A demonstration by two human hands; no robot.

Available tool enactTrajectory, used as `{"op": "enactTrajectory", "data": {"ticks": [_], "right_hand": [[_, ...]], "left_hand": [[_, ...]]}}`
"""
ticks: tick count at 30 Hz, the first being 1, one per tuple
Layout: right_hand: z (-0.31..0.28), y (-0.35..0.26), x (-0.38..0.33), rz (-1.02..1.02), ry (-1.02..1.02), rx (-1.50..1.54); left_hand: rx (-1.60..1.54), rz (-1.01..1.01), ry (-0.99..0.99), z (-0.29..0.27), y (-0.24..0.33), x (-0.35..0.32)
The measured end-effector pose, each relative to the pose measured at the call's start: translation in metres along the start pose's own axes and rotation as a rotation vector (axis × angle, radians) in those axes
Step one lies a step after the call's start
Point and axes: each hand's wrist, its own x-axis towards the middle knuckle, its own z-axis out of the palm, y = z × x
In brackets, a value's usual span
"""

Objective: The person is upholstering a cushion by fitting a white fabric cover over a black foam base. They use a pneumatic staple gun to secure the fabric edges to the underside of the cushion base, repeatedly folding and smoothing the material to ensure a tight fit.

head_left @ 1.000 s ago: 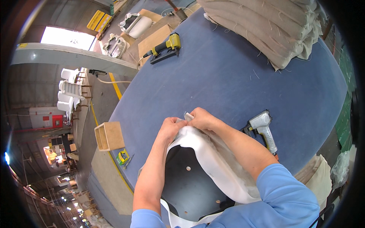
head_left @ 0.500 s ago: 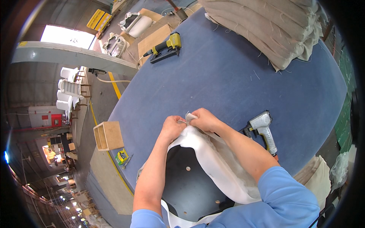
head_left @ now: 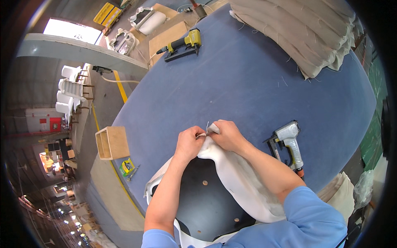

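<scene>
A chair seat or back lies in front of me, its black panel (head_left: 211,200) dotted with small holes and framed by thick white padding (head_left: 237,186). Light beige cover fabric (head_left: 264,182) wraps around the padding's outer side. At the far end, my left hand (head_left: 190,144) pinches an edge of this cover. My right hand (head_left: 227,135) grips a folded flap of the same fabric (head_left: 214,128) right beside it, with a loose thread standing up between the hands. Both hands are closed, their fingertips almost meeting above the padding.
On the blue table (head_left: 231,87) a silver staple gun (head_left: 289,142) lies to the right and a yellow-black one (head_left: 184,44) at the far left. Stacked beige covers (head_left: 297,33) fill the far right. A wooden box (head_left: 112,143) and a green-yellow packet (head_left: 127,166) sit left.
My view has shifted slightly. Both hands keep their pinch on the cover and have moved a little nearer to me. More of the fabric shows beside my left forearm.
</scene>
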Motion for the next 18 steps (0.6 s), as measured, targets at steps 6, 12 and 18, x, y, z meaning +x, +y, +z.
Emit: {"op": "enactTrajectory", "data": {"ticks": [6,12,18], "right_hand": [[0.014,0.010,-0.022,-0.071,0.098,0.089],[0.019,0.021,-0.028,-0.212,0.151,0.100],[0.025,0.034,-0.032,-0.245,0.177,0.114]], "left_hand": [[-0.066,0.259,0.019,-0.001,-0.019,-0.014],[-0.163,0.308,0.042,0.008,-0.031,-0.020],[-0.332,0.266,-0.002,0.014,-0.036,-0.018]]}}
